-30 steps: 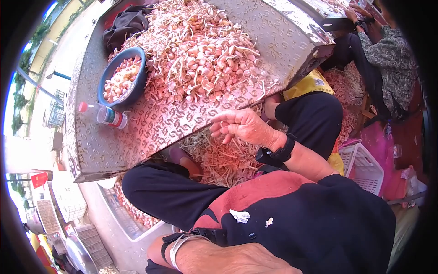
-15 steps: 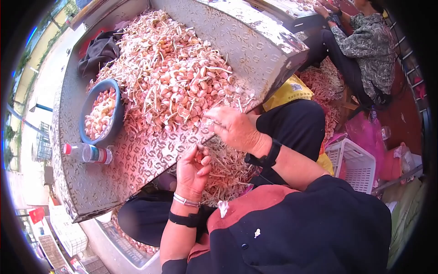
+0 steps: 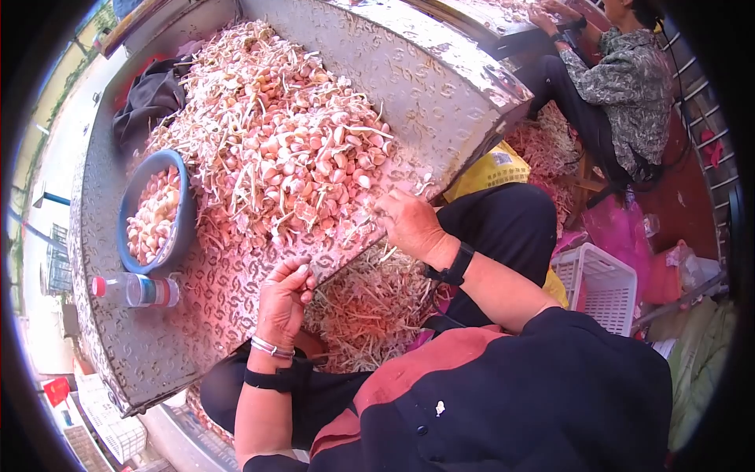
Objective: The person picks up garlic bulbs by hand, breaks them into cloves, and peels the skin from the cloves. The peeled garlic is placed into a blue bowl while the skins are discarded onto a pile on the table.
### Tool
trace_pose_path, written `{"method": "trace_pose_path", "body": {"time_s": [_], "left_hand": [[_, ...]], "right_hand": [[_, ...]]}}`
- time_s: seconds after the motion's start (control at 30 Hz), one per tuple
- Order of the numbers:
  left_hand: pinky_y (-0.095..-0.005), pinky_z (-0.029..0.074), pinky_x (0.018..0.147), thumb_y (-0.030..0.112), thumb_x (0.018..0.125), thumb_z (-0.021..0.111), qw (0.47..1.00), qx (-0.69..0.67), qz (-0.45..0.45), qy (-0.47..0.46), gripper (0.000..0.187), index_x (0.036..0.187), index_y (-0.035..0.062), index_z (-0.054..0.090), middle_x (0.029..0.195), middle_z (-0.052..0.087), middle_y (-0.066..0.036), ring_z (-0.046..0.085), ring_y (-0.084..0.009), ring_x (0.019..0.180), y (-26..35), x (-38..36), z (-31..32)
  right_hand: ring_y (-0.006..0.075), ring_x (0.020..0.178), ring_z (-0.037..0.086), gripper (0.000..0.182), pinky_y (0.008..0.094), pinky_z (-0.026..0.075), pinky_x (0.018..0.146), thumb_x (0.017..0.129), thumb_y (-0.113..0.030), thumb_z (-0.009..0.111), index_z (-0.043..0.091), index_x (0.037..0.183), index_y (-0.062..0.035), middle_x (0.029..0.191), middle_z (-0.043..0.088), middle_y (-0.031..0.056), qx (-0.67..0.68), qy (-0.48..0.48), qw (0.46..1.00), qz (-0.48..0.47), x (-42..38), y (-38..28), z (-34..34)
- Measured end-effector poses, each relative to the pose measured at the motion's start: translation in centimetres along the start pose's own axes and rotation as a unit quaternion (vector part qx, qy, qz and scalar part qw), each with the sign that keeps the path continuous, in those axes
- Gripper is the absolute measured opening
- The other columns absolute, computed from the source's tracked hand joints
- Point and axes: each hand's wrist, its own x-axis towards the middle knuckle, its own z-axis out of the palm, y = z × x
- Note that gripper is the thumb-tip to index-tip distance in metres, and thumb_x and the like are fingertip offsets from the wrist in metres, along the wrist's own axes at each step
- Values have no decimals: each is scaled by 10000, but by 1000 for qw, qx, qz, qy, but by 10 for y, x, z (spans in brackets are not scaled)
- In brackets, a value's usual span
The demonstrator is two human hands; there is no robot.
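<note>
A large heap of garlic cloves (image 3: 295, 169), mixed with dry stalks and skins, lies on the patterned metal tray (image 3: 228, 295). My left hand (image 3: 285, 303) is over the tray's near edge, fingers curled and thumb pressed to the fingertips; what they hold, if anything, I cannot make out. My right hand (image 3: 410, 224) reaches the heap's near right border, its bent fingertips close together among loose cloves and skins, partly hidden by the hand's back. A blue bowl (image 3: 189, 216) of peeled-looking cloves stands left of the heap.
A plastic bottle (image 3: 138, 290) with a red cap lies below the bowl. Dark cloth (image 3: 149, 102) is bunched at the far left. Stalk waste (image 3: 370, 307) fills the space under the tray's edge. A white crate (image 3: 605, 291) stands at right; another person (image 3: 629, 94) sits beyond.
My left hand has moved left and slightly down, away from the right hand. The right hand has shifted a little right at the heap's edge. The white scrap on my clothing's red panel is gone.
</note>
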Motion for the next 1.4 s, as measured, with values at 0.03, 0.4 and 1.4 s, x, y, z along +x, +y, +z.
{"method": "trace_pose_path", "body": {"time_s": [0.03,0.4,1.4], "left_hand": [[-198,428,521,12,852,572,1000,1,9,-15,185,1034,-21,580,834,603,-68,561,-126,663,-2,2,-1],[-226,408,505,57,880,517,998,-51,-2,-40,193,1050,-16,574,800,593,-54,518,-117,597,-7,10,4],[-145,298,389,102,915,529,990,-96,65,-81,109,1011,51,524,754,530,-20,436,-65,533,-15,-3,28]], "right_hand": [[318,854,577,131,404,473,722,748,-122,620,611,868,-71,860,582,112,-4,4,1000,6,4,0,-2],[331,812,589,166,411,485,717,721,-110,601,612,884,-84,867,581,132,-106,-34,994,-20,74,23,20],[96,672,576,126,240,466,606,798,-57,652,611,915,-41,744,614,30,532,-105,830,130,-1,-77,22]]}}
